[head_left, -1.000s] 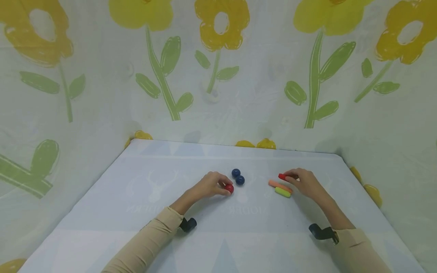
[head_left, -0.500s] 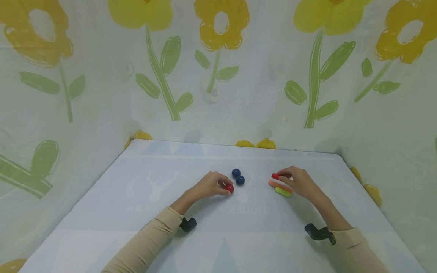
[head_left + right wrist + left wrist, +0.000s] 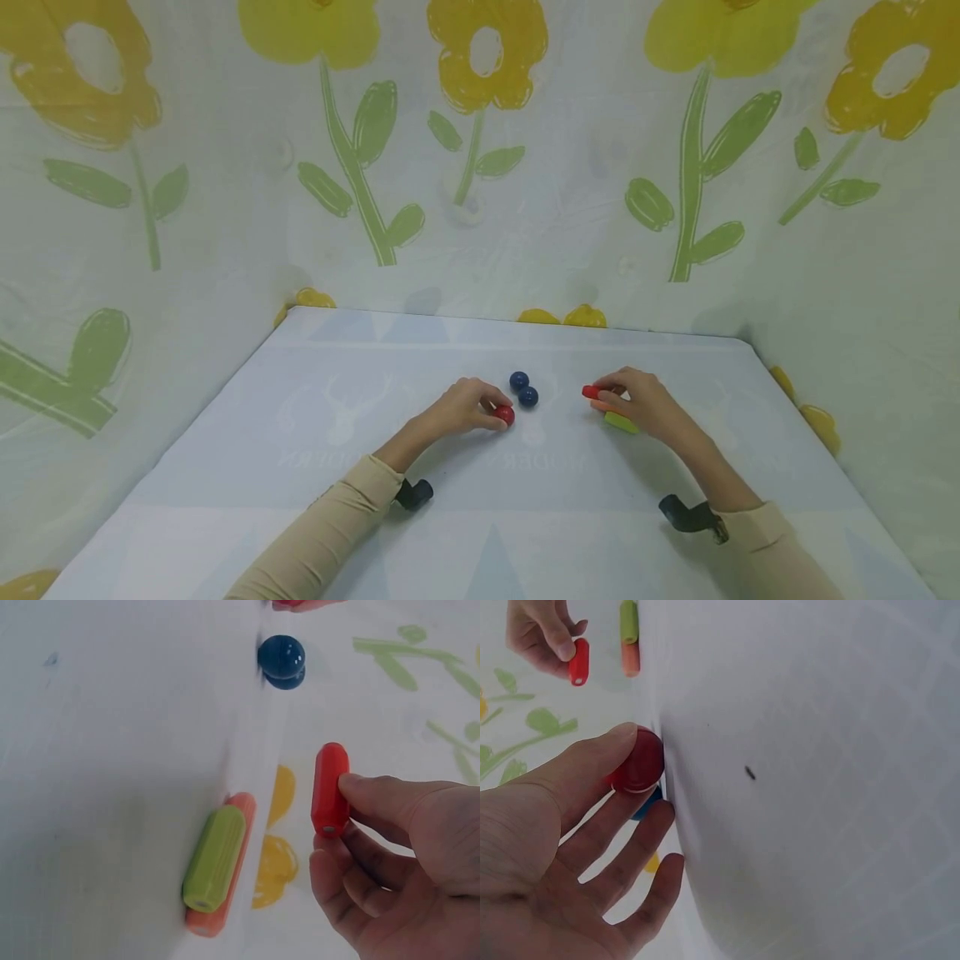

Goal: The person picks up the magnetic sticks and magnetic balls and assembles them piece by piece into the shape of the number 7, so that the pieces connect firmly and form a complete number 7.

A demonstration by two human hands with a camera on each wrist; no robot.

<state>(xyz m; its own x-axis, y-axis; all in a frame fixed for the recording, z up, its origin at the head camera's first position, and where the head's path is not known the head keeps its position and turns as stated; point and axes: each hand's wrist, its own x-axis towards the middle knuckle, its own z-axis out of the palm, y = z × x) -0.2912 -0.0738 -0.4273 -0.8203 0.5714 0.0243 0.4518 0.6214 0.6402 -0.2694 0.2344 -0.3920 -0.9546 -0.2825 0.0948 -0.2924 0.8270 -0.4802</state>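
A glossy red ball [image 3: 505,415] rests on the table, pinched between the thumb and fingers of my left hand [image 3: 459,408]. The left wrist view shows the same red ball [image 3: 641,763] at the thumb tip, with the other fingers spread. My right hand [image 3: 639,403] pinches a short, faceted red stick [image 3: 330,791] by thumb and fingers, held above the table. Beneath that hand lie a yellow-green stick [image 3: 215,859] and a longer orange stick [image 3: 205,922], side by side; in the head view the hand partly covers them.
Two dark blue balls, one farther back [image 3: 519,381] and one nearer [image 3: 528,397], sit close together just beyond the red ball. A pale cloth covers the table [image 3: 480,483]. Flower-printed sheeting [image 3: 562,208] surrounds its back and sides.
My right hand has moved left with the red stick, which has come from the right of the orange stick's left end to just past it. The left hand and red ball stay put.
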